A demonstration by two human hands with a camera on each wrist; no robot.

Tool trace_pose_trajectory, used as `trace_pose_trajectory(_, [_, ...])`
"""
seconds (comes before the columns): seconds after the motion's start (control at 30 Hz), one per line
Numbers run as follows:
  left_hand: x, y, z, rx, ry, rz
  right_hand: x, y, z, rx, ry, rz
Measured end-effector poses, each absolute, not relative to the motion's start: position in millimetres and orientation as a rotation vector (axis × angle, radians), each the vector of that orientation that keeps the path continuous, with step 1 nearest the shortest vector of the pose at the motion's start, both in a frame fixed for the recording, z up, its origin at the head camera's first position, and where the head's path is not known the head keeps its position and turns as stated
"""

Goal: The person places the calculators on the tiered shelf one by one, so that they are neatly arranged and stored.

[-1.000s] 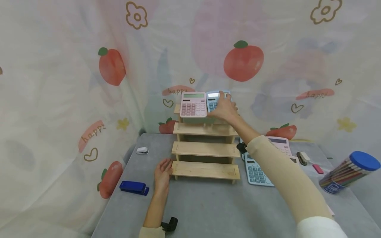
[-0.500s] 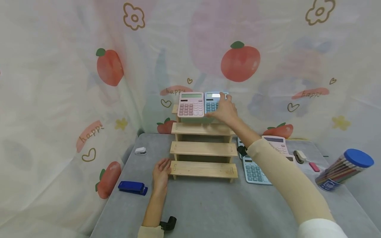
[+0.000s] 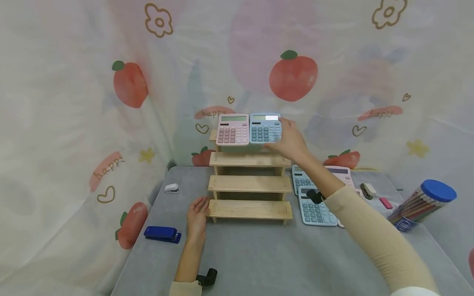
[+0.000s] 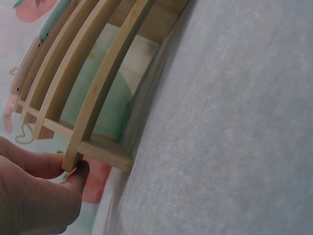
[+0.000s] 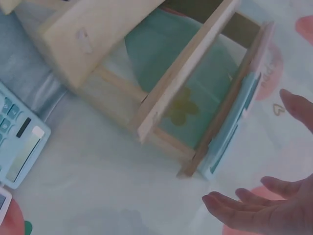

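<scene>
In the head view, the light-blue rectangular plastic calculator (image 3: 263,131) stands face-out on the top tier of the pale wooden four-tier stand (image 3: 249,184), a pale-pink plastic calculator (image 3: 232,130) just beside it at nine o'clock. Between its three and four o'clock is the right hand (image 3: 290,140), fingers extended, holding nothing; the right wrist view shows the gap from the calculator that the head view hides. At the stand's eight o'clock, the left hand (image 3: 197,216) pinches the lowest tier's end, a grip clear only in the left wrist view. Farther out at eight, a dark-blue stapler (image 3: 161,233) lies on the grey table (image 3: 252,255); at three, a blue-lidded clear jar of pencils (image 3: 416,209)
</scene>
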State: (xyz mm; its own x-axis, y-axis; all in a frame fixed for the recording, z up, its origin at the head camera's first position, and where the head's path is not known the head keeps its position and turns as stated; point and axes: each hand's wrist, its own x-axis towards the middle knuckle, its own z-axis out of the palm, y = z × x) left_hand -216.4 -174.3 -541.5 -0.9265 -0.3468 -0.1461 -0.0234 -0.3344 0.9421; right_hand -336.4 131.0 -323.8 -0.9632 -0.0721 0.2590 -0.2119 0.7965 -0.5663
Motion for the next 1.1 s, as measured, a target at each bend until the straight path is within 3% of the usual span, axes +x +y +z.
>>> trace_pose_trajectory(0.33, [-217, -182, -538, 0.501, -1.671, -2.349, -278, 194, -344, 0.264, -2.806, 0.821])
trace_pose_trajectory(1.1, [-216, -177, -539, 0.473, -1.717, -2.368, -193, 365, -510, 0.094, -3.052, 0.624])
